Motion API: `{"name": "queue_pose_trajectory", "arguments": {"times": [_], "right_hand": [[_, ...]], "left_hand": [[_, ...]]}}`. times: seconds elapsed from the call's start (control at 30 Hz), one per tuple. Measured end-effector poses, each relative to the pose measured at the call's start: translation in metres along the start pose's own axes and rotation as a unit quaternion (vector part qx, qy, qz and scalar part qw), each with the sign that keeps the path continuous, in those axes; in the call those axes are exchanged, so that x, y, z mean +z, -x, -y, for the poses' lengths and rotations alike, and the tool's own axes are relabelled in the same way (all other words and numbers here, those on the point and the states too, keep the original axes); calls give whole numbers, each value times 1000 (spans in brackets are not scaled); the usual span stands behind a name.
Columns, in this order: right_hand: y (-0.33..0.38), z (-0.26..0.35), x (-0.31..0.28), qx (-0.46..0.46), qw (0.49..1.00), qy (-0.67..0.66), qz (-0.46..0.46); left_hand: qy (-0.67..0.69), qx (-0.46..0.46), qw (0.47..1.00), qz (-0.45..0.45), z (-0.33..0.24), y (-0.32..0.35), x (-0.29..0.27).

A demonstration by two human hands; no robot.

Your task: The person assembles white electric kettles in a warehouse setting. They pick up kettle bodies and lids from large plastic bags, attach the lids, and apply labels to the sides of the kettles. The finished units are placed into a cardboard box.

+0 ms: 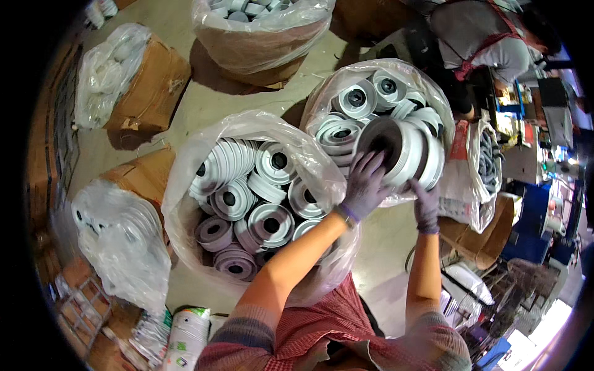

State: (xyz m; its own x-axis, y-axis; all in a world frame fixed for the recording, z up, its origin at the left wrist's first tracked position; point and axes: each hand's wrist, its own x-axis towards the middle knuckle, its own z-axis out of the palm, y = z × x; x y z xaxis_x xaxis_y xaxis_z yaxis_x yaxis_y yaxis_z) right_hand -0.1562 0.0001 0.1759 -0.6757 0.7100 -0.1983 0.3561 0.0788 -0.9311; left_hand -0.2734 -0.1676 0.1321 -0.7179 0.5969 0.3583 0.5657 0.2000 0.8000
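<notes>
Both my hands wear grey gloves. My left hand (365, 182) grips the near left side of a stack of round, light grey plastic spool-like parts (405, 154), fingers over its rim and hollow end. My right hand (426, 209) is closed against the stack's lower right edge; its fingertips are partly hidden. The stack lies tilted over the near side of a plastic-lined container (442, 93), which is full of similar round parts with dark centres (356, 98). To the left, below my left arm, a second clear-lined container (176, 229) holds more of these parts (270, 224).
Another lined container (253, 52) stands at the far side. Cardboard boxes with plastic liners (148, 86) line the left. A white sack of grey pieces (486, 167) sits at the right, with a cardboard box (489, 238) nearby. A co-worker (476, 37) bends over at the upper right.
</notes>
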Motion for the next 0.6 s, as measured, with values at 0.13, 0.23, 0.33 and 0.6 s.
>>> {"name": "queue_pose_trajectory", "arguments": {"times": [0.13,0.23,0.33,0.6], "right_hand": [[-138,-31,-28,-91,981,164,42],[-200,-76,-22,-182,876,442,69],[-243,-123,-40,-189,908,357,107],[-104,-24,54,-209,949,204,115]], "left_hand": [[-128,-92,985,71,35,-74,76],[-124,-218,959,130,28,-77,83],[74,-130,987,-63,-5,-34,35],[-66,-472,832,-282,135,206,-219]]}}
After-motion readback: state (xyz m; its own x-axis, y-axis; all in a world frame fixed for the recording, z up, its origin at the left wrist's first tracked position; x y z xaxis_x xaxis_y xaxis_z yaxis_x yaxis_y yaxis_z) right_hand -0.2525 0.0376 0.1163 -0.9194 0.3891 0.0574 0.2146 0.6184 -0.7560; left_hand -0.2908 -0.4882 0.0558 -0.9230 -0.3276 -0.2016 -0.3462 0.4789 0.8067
